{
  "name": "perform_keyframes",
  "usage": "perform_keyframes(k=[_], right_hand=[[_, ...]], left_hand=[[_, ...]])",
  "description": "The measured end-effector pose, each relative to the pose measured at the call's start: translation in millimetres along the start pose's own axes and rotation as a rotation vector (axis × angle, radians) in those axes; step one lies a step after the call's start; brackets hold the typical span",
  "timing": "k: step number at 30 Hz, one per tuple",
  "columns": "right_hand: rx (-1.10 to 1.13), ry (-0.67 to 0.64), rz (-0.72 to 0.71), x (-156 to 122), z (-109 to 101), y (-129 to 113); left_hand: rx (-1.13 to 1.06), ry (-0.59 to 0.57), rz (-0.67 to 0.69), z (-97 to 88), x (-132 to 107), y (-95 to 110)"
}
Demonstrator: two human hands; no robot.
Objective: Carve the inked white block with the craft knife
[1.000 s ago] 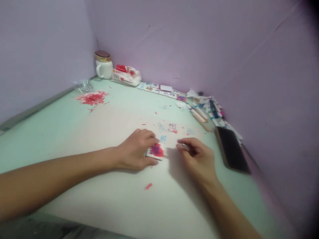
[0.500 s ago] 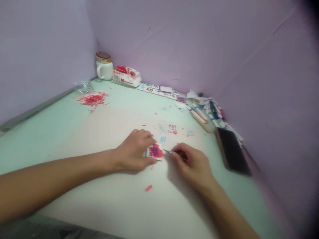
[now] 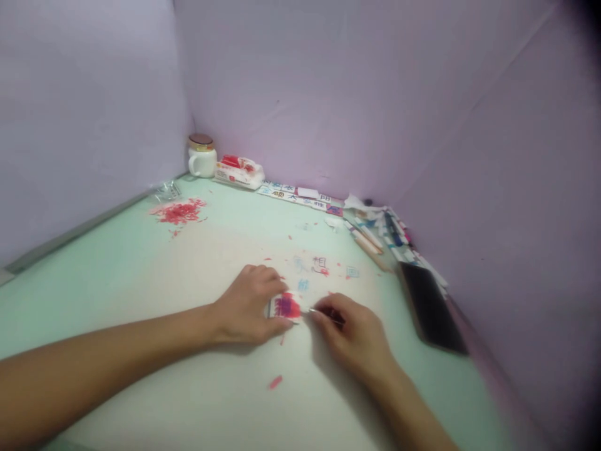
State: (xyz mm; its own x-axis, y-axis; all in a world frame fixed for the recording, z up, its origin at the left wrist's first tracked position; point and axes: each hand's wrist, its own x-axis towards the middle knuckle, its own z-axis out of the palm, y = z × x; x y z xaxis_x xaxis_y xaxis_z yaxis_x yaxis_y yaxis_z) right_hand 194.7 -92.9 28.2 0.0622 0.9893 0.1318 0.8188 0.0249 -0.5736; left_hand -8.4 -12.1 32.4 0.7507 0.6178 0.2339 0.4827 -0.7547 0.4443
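Near edge: 1 red scrap point(image 3: 275, 381) lies on the table point(image 3: 141, 351). Centre: the left hand point(image 3: 244, 307) pinches the small block point(image 3: 284, 307) flat between thumb and fingers. The right hand point(image 3: 357, 332), fingers closed narrowly on a thin tool point(image 3: 315, 311), has the tool's tip at the block's right edge. Far left: a shavings heap point(image 3: 178, 212) suggests much carving is done, though the block's face is largely red.

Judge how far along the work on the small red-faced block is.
Done: a heap of red shavings lies across the table; lettered strips line the wall. In hand: the left hand pins the small white red-faced block while the right hand holds a thin metal tool at its edge. Left: unclear, the face is blurred.
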Motion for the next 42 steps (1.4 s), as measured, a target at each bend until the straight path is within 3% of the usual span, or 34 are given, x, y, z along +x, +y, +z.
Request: perform_keyframes(k=[7,9,13,15,17,20,22,27,42], right_hand=[[0.080,0.146,-0.024,-1.4,1.1,2.4],[0.102,0.206,-0.064,-0.9,0.4,3.8],[0.152,0.320,-0.116,1.1,-2.2,5.1],[0.174,0.366,-0.110,1.8,-2.8,4.2],[0.181,0.393,-0.119,2.0,-2.7,3.1],[0.161,0.380,-0.159,1.7,-1.3,2.6],[0.126,0.322,-0.193,1.1,-0.1,3.6],[-0.080,0.162,-0.260,-2.5,4.3,5.0],[-0.264,0.268,-0.241,-8.5,13.2,-5.2]], left_hand=[[0.030,0.024,-0.022,-0.5,-3.2,2.1],[0.080,0.190,0.096,-4.9,-5.1,2.9],[0.325,0.712,0.415,-15.3,-10.6,5.8],[0.386,0.791,0.447,-16.9,-12.0,7.3],[0.346,0.589,0.359,-14.9,-11.0,7.7],[0.171,0.098,0.075,-8.9,-6.0,5.2],[0.082,-0.061,-0.064,-6.1,-2.6,2.4],[0.023,-0.061,-0.121,-3.3,-1.4,-0.3],[-0.009,-0.021,-0.063,1.4,-2.8,1.5]])
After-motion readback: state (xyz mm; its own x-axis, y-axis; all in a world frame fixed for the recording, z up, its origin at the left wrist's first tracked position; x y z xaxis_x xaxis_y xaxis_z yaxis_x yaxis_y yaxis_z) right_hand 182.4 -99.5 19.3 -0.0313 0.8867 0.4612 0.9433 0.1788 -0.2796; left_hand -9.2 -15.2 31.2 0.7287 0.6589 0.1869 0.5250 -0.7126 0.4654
